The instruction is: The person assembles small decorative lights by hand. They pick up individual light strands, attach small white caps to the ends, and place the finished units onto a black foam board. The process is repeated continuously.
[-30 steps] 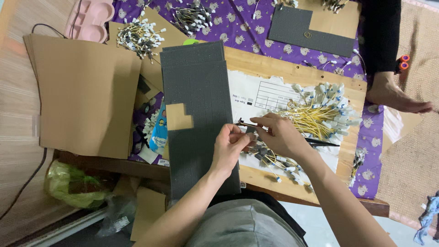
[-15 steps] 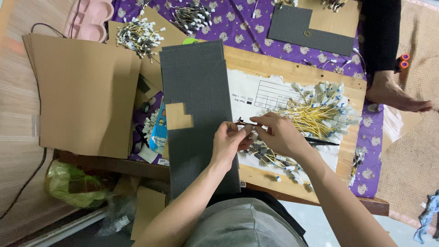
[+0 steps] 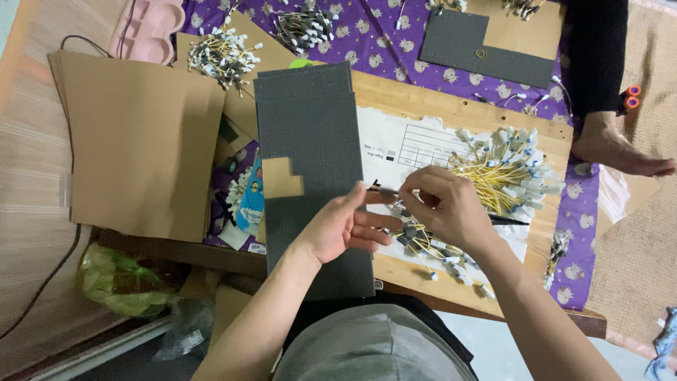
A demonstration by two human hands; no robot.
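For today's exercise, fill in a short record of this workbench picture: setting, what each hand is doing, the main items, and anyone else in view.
Setting: wooden board on a purple patterned cloth, seen from above.
Left hand: rests on the edge of a grey foam sheet.
Right hand: pinches a small dark-tipped part at the sheet's edge.
Nearby: heap of yellow wires with white ends, a smaller loose heap, printed paper.
Left side: stack of brown cardboard.
Other person: a bare foot at the right edge.

Brown cardboard sheets (image 3: 137, 148), pink tray (image 3: 148, 28), perhaps a green bag (image 3: 116, 279).
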